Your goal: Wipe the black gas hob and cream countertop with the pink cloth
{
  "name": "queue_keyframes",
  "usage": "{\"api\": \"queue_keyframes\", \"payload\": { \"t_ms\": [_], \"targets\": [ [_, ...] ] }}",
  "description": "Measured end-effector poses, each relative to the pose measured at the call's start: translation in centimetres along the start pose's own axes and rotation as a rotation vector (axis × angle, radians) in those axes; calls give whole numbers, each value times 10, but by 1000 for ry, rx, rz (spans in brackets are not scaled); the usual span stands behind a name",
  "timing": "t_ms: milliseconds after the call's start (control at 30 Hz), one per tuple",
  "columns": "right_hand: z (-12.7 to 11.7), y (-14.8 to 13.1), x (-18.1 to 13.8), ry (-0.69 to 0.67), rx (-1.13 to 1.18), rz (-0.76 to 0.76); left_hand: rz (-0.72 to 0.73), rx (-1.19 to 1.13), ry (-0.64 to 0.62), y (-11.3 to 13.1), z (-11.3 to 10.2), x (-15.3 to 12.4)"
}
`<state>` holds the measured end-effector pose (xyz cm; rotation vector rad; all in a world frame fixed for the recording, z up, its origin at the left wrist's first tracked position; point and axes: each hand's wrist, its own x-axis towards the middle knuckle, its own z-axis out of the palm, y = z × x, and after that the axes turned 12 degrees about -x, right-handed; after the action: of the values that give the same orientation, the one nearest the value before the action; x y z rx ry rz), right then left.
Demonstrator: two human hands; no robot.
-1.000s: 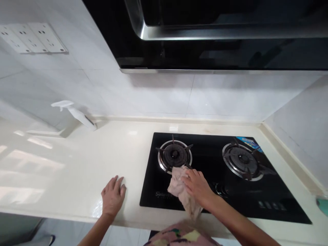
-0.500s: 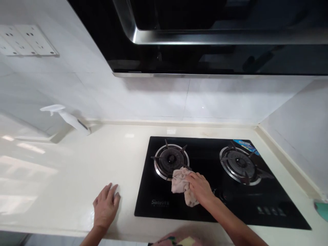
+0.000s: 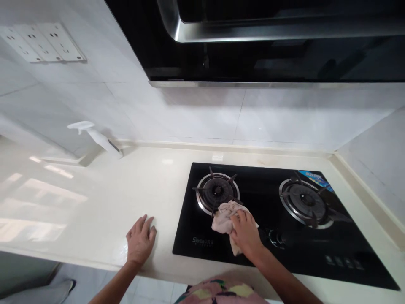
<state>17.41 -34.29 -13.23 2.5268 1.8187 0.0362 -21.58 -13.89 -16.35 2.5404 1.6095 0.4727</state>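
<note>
1. Head view: the right hand (image 3: 245,234) curls half-closed, gripping a crumpled pale pink cloth (image 3: 225,221) against a black glass gas hob (image 3: 303,257), just in front of its left burner.
2. The left hand (image 3: 141,240) lies open, palm down, holding nothing, near the front edge of the cream stone desk (image 3: 95,202).
3. Fingers spread over the creased cloth keep pressure even.

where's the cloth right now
In the head view, the cloth is under the right hand on the black glass gas hob, just in front of the left burner.
</note>
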Motion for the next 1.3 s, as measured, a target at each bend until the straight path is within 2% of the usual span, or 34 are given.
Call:
{"api": "queue_keyframes", "payload": {
  "t_ms": [267, 433, 533, 633, 767, 900, 1000, 1100, 1167, 1300],
  "targets": [
    [2, 79, 69, -65, -31, -23, 9, 4, 9, 0, -2, -1],
    [-7, 101, 55, -143, -73, -24, 20, -1, 23, -3, 0, -1],
    [-8, 119, 49, -176, -119, 92, 25, -3, 24, -4, 1, -1],
    [-6, 138, 70, -179, -144, 213, 17, -2, 15, -4, 1, 0],
    [-3, 142, 124, -177, -98, 203, -7, -5, -5, -2, 0, 0],
    [-2, 125, 177, -147, -43, 138, -32, -7, -25, -1, -3, 1],
    [-1, 110, 203, -124, -30, 96, -55, -23, -40, -3, -4, 2],
    [1, 105, 210, -124, -50, 107, -69, -44, -46, -8, -2, 3],
    [2, 114, 206, -135, -80, 176, -72, -57, -50, -11, -1, 4],
    [-1, 167, 191, -199, -154, 458, -74, -77, -50, -12, -1, 5]
  ]
}}
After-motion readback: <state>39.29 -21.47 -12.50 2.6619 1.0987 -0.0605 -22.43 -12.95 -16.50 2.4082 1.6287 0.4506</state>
